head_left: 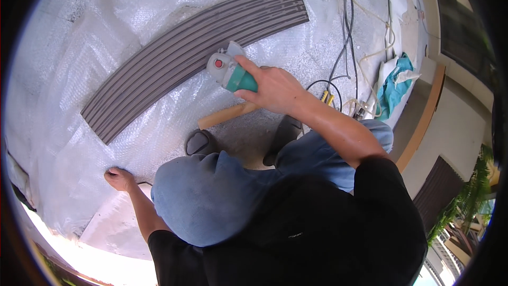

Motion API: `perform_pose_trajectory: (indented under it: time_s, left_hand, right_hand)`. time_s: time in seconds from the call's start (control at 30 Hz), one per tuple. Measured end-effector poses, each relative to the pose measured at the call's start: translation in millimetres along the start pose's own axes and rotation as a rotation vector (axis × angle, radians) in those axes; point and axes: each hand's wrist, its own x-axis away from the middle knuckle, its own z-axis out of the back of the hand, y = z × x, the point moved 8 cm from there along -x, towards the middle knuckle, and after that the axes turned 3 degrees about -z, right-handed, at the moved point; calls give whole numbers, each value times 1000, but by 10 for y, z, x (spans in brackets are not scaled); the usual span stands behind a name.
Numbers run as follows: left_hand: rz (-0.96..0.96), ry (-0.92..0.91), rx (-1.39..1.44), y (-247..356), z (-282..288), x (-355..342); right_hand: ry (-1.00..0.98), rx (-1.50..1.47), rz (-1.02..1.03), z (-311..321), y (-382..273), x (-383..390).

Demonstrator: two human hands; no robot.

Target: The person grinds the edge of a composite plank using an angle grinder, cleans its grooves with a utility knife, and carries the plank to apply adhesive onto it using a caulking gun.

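While gripped: one grinder (231,72), one board (180,58)

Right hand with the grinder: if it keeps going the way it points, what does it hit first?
Most likely the grey grooved board. The right hand aims the green angle grinder up-left, its head already at the board's near edge; contact unclear.

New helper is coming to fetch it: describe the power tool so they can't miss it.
Find the long grey grooved board lying on the white bubble wrap. At its near edge the right hand grips an angle grinder. It alone has a teal body and a red button.
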Motion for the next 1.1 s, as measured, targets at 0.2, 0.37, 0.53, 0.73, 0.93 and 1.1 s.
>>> perform_pose_trajectory:
  time_s: [0.2,0.37,0.53,0.73,0.93,1.1]
  left_hand:
    - [41,-28,-10,-17,-15,-4]
    - [22,-20,-31,-30,-19,-13]
    - [28,-43,-17,-21,-53,-16]
    - [41,-21,-28,-8,-25,15]
    - [8,-37,-27,-43,-52,-33]
    - [49,-80,-30,-43,-75,-37]
  right_hand:
    - [14,-73,-29,-119,102,-74]
    - [96,-77,-257,415,1128,34]
    - [254,-2,-399,915,2130,83]
    - [349,100,-468,1158,2617,86]
    - [147,-15,-229,768,1178,156]
    - [127,-55,-167,544,1146,-13]
